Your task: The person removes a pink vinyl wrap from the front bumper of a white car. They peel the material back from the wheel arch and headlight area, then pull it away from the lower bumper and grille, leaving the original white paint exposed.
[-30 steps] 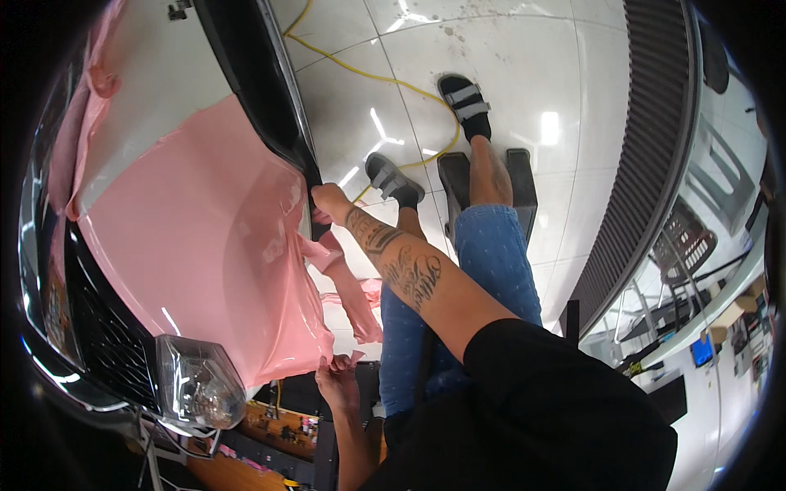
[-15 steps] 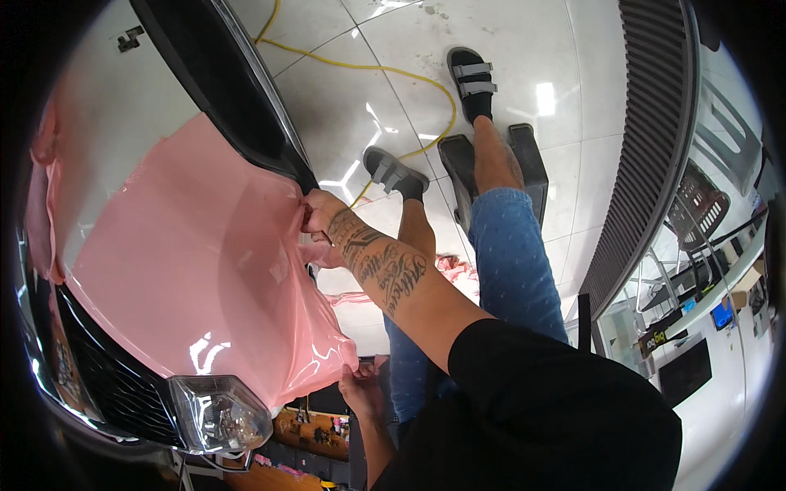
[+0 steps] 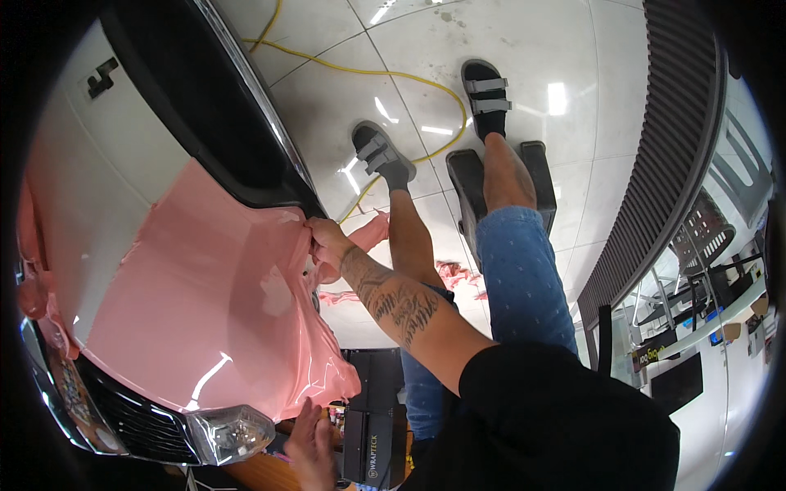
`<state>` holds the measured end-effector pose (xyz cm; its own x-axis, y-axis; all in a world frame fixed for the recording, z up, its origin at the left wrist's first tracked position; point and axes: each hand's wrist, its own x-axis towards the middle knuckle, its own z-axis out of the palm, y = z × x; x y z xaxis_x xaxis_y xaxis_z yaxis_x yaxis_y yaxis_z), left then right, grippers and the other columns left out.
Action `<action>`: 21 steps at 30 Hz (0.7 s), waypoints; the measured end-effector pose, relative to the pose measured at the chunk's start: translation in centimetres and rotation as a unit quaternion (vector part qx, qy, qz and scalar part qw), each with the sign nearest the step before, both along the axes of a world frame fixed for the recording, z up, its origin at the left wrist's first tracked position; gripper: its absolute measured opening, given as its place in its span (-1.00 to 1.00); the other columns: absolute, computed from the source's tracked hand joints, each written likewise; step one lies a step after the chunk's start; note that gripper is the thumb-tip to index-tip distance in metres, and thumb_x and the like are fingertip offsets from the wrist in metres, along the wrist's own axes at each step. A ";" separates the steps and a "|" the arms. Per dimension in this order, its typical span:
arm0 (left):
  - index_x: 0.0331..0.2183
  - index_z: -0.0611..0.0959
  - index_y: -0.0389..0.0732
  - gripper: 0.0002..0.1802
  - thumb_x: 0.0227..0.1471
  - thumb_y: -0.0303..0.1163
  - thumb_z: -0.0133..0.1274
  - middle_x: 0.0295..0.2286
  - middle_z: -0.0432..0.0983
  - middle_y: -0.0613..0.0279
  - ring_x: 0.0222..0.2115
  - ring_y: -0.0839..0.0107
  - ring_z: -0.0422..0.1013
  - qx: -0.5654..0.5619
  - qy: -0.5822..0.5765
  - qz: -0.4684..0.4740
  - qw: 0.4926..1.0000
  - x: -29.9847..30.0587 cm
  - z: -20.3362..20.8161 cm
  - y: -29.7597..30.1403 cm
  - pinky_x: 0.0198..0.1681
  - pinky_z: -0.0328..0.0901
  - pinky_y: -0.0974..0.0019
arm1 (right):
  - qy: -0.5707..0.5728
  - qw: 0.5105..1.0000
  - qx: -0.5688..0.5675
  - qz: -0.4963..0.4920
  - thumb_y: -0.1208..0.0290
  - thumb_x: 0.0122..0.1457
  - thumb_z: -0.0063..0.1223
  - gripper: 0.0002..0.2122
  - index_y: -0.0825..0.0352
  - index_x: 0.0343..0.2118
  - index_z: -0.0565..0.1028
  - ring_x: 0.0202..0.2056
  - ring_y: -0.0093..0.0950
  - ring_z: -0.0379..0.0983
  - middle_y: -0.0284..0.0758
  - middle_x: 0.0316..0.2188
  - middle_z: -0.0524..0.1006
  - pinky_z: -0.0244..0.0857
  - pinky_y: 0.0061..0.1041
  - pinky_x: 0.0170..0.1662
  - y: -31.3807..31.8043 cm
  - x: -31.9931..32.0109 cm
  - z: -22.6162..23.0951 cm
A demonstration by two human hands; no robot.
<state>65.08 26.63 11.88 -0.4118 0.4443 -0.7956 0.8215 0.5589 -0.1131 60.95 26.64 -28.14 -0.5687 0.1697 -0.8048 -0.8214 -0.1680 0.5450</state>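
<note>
A glossy pink vinyl film [image 3: 205, 303] covers the white car panel [image 3: 74, 155], smooth in the middle and bunched into folds along its right edge. Where the film meets the black trim [image 3: 286, 184], my right hand [image 3: 326, 244] is closed on its edge, my tattooed forearm stretched across from the right. Below the film's loose lower corner [image 3: 340, 380] is my left hand [image 3: 309, 442], its fingers extended and holding nothing. Whether its fingertips touch the film I cannot tell. Just left of that hand is the clear headlight [image 3: 233, 434].
A black grille [image 3: 147, 430] adjoins the headlight. Black boxes [image 3: 372, 409] stand beside my left hand. Across the tiled floor runs a yellow hose or cable [image 3: 368, 72], with pink scraps [image 3: 454, 274] lying near my feet. A dark ribbed shutter or barrier [image 3: 663, 164] curves along the right.
My left hand has let go of the film's lower corner and moved down and left, fingers opening. My right hand keeps hold of the edge. The view has shifted slightly.
</note>
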 end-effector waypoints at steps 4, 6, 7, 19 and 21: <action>-0.32 0.53 -0.41 -0.60 0.13 -0.22 -0.19 -0.32 0.47 -0.04 -0.37 0.31 0.45 -0.105 -0.216 0.202 0.950 2.2 -5.5 5.5 -0.36 0.39 0.37 | -0.121 0.990 0.071 -0.021 0.42 0.13 -0.16 -0.76 0.31 -0.66 0.35 -0.76 -0.51 0.24 -0.39 -0.75 0.34 0.13 -0.51 -0.68 0.9 2.7 0.8; -0.38 0.51 -0.35 -0.63 0.15 -0.21 -0.21 -0.44 0.47 0.10 -0.45 0.38 0.44 -0.114 -0.234 0.276 0.925 1.6 -11.3 2.7 -0.39 0.38 0.37 | -0.302 0.929 0.154 0.149 0.42 0.12 -0.14 -0.73 0.36 -0.70 0.32 -0.75 -0.53 0.23 -0.38 -0.77 0.33 0.11 -0.50 -0.67 1.1 3.0 1.7; -0.40 0.49 -0.33 -0.64 0.15 -0.20 -0.21 -0.48 0.45 0.15 -0.46 0.39 0.42 -0.097 -0.244 0.289 0.920 0.9 -14.1 0.8 -0.39 0.37 0.36 | -0.388 0.871 0.191 0.233 0.42 0.12 -0.13 -0.72 0.39 -0.71 0.31 -0.75 -0.54 0.22 -0.37 -0.77 0.33 0.11 -0.49 -0.67 0.9 3.4 2.3; -0.15 0.38 -0.16 -0.39 -0.03 0.16 -0.05 -0.18 0.24 0.30 -0.09 0.40 0.16 0.111 -0.270 0.687 0.665 -2.5 -32.3 -1.6 0.04 0.07 0.18 | -0.214 0.760 0.345 0.507 -0.10 -0.07 -0.02 -0.47 0.43 -0.66 0.49 -0.68 -0.34 0.43 -0.22 -0.75 0.44 0.28 -0.33 -0.60 2.5 8.5 0.5; -0.15 0.38 -0.15 -0.40 -0.03 0.15 -0.05 -0.16 0.23 0.30 -0.08 0.42 0.16 0.175 -0.284 0.701 0.630 -2.7 -33.7 -2.3 0.04 0.09 0.22 | -0.155 0.714 0.455 0.508 0.02 -0.01 -0.05 -0.55 0.42 -0.65 0.51 -0.65 -0.32 0.45 -0.20 -0.72 0.46 0.31 -0.34 -0.56 3.0 8.7 0.0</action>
<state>62.40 24.38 -21.80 -0.2875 0.1501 -0.9459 -0.6550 0.6898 0.3085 69.66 29.67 -28.14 -0.5885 0.3293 -0.7384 -0.0803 -0.9326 -0.3519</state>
